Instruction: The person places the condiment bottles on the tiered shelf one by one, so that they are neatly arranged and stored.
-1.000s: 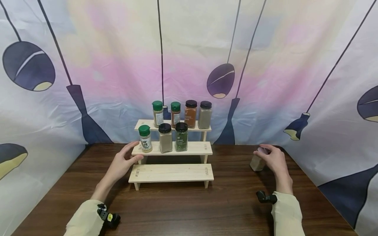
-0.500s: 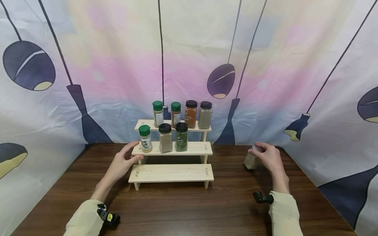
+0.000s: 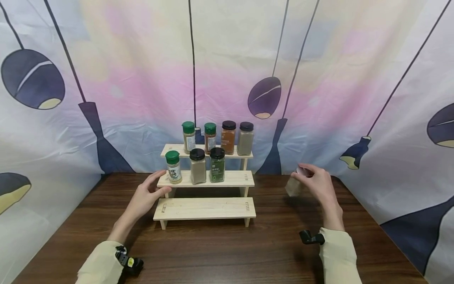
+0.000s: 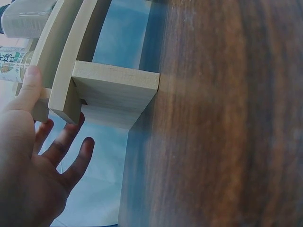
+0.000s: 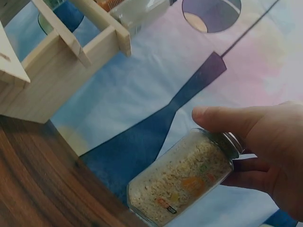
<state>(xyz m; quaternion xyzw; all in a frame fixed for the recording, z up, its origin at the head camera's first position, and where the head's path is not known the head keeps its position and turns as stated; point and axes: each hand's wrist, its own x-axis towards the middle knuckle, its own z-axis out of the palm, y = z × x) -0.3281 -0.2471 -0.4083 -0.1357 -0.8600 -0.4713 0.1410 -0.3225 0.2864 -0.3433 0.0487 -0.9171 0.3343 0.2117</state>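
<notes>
A clear glass spice jar with tan, grainy contents hangs tilted from my right hand, whose thumb and fingers pinch its neck and lid. In the head view the jar is above the table, right of the three-tier wooden spice rack. My left hand holds the left end of the rack's middle tier, thumb in front and other fingers spread behind and below, partly hidden in the left wrist view. Just beside it stands a green-capped spice bottle.
On the middle tier are also a black-capped beige jar and a green-filled jar. Several bottles, including an orange-brown jar, line the top tier. The lowest tier is bare wood. A patterned cloth hangs behind the dark table.
The right hand has carried the jar left toward the rack and raised it off the table, tilting it. My left hand stays at the rack's end.
</notes>
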